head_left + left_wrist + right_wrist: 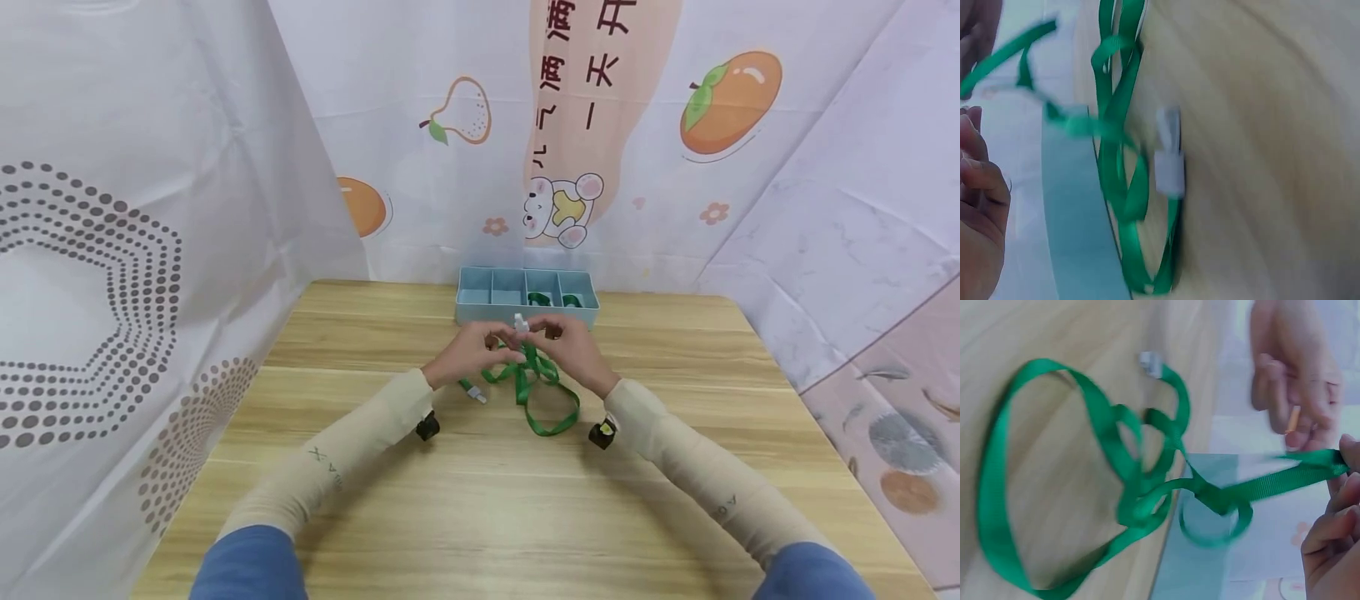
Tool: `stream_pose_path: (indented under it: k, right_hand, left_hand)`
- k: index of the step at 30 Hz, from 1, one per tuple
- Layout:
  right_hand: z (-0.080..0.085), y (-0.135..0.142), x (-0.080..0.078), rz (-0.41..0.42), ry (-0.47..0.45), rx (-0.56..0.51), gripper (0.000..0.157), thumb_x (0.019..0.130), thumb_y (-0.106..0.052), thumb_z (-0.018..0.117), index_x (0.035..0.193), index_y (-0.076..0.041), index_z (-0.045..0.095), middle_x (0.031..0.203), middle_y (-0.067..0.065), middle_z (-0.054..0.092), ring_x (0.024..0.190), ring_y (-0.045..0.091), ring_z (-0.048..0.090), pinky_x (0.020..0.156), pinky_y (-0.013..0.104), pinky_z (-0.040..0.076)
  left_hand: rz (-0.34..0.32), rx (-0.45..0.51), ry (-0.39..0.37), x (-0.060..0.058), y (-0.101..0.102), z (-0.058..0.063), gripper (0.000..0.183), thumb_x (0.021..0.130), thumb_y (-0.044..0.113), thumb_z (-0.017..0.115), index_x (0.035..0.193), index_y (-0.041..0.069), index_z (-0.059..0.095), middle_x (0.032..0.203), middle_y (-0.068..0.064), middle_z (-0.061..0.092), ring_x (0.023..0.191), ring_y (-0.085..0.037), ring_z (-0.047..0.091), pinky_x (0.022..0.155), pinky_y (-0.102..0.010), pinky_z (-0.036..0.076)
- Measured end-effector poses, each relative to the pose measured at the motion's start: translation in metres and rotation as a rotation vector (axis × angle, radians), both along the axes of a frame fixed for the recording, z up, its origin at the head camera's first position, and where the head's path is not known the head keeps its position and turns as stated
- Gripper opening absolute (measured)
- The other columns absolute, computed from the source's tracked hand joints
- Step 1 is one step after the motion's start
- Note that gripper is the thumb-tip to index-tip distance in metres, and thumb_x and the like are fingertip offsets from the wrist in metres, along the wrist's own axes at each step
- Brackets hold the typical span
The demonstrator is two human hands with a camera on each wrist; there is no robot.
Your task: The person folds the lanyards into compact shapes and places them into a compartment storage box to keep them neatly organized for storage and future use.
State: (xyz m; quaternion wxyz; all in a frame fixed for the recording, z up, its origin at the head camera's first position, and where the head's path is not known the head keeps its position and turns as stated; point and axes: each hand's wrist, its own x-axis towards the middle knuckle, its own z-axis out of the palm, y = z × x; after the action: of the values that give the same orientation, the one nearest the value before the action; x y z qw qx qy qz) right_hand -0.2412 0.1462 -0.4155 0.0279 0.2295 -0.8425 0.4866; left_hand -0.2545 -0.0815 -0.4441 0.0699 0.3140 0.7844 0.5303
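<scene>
Both hands meet above the table, just in front of a blue box. A green lanyard (pixel 553 430) with a white plastic clip (pixel 521 322) rises between their fingertips, its ribbon trailing down in loose loops. My right hand (pixel 567 343) pinches the ribbon, which runs taut to its fingertips in the right wrist view. My left hand (pixel 483 348) has bent fingers, with its tips right beside the clip; I cannot tell whether they grip it. Near the left hand, another white clip (pixel 474 392) on green ribbon lies on the wood.
The blue box (pixel 527 314), split into compartments, stands at the back of the wooden table (pixel 480 517). Coiled green ribbons (pixel 538 298) lie in its two right compartments. Printed cloth (pixel 420 200) hangs behind the table and along the sides.
</scene>
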Motion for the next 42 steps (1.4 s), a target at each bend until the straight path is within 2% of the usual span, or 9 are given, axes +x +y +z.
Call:
stream_pose_path:
  k: [4,8,16,21,25,29,36,40,42]
  right_hand:
    - [0.011,-0.002,0.0,0.005,0.011,-0.061,0.018,0.096,-0.032,0.076,0.104,-0.016,0.078,0.084,0.02,0.066,0.062,0.024,0.047,0.055,0.03,0.039]
    - [0.021,-0.004,0.001,0.009,0.036,-0.088,0.014,0.097,-0.025,0.076,0.104,-0.013,0.077,0.085,0.022,0.064,0.064,0.024,0.047,0.058,0.031,0.039]
    - [0.064,-0.012,0.019,0.015,0.058,-0.181,0.014,0.098,-0.009,0.072,0.107,0.002,0.076,0.099,0.012,0.072,0.073,0.025,0.056,0.065,0.026,0.046]
    - [0.084,-0.013,0.023,0.011,0.053,-0.257,0.016,0.098,-0.009,0.072,0.108,0.004,0.075,0.099,0.01,0.072,0.072,0.023,0.056,0.065,0.026,0.045]
    - [0.08,-0.01,0.011,-0.036,0.054,-0.294,0.018,0.097,-0.011,0.074,0.108,0.003,0.075,0.098,0.009,0.072,0.075,0.023,0.058,0.068,0.025,0.049]
    - [0.075,-0.008,0.0,-0.096,0.094,-0.3,0.02,0.096,-0.016,0.077,0.108,-0.001,0.077,0.098,0.004,0.072,0.07,0.018,0.053,0.061,0.022,0.043]
    - [0.081,-0.008,0.0,-0.087,0.143,-0.349,0.017,0.094,-0.018,0.078,0.107,-0.006,0.079,0.101,0.003,0.073,0.069,0.017,0.05,0.058,0.023,0.039]
    - [0.088,-0.007,0.001,-0.087,0.169,-0.35,0.018,0.094,-0.024,0.079,0.104,-0.009,0.08,0.1,0.003,0.073,0.066,0.017,0.049,0.056,0.024,0.038]
    - [0.09,-0.007,0.0,-0.081,0.178,-0.352,0.018,0.094,-0.023,0.079,0.104,-0.008,0.079,0.1,0.004,0.073,0.065,0.017,0.048,0.055,0.024,0.037]
  left_hand:
    - [-0.009,0.03,0.005,0.004,0.004,-0.008,0.025,0.098,0.033,0.074,0.112,0.013,0.072,0.104,0.002,0.071,0.065,-0.039,0.058,0.057,-0.044,0.05]
    - [0.0,0.087,0.016,0.007,0.007,-0.009,0.024,0.1,0.034,0.071,0.112,0.014,0.072,0.105,0.001,0.07,0.057,-0.033,0.051,0.051,-0.038,0.045]
    - [0.053,0.327,-0.013,0.008,0.014,0.01,0.028,0.1,0.024,0.071,0.128,0.021,0.067,0.115,-0.004,0.065,0.057,-0.028,0.045,0.054,-0.032,0.041]
    - [0.048,0.419,-0.041,0.009,0.016,0.023,0.014,0.101,0.016,0.07,0.113,0.011,0.069,0.106,-0.006,0.065,0.056,-0.023,0.044,0.05,-0.033,0.04]
    - [0.031,0.456,-0.067,0.01,0.018,0.029,0.014,0.099,0.013,0.071,0.111,0.008,0.065,0.102,-0.006,0.067,0.056,-0.019,0.048,0.048,-0.032,0.04]
    - [0.004,0.479,-0.042,0.01,0.021,0.032,0.02,0.098,0.009,0.071,0.115,0.008,0.059,0.108,-0.01,0.066,0.055,-0.019,0.048,0.048,-0.034,0.039]
    - [0.015,0.472,-0.005,0.01,0.023,0.035,0.012,0.103,0.007,0.065,0.114,0.005,0.062,0.104,-0.007,0.066,0.053,-0.017,0.045,0.049,-0.032,0.039]
    - [0.011,0.492,0.007,0.009,0.023,0.04,0.012,0.104,0.014,0.065,0.114,0.007,0.064,0.104,-0.002,0.065,0.053,-0.016,0.043,0.049,-0.033,0.038]
    - [-0.007,0.506,0.001,0.008,0.023,0.044,0.016,0.102,0.02,0.068,0.114,0.009,0.066,0.094,0.0,0.063,0.051,-0.016,0.041,0.049,-0.035,0.036]
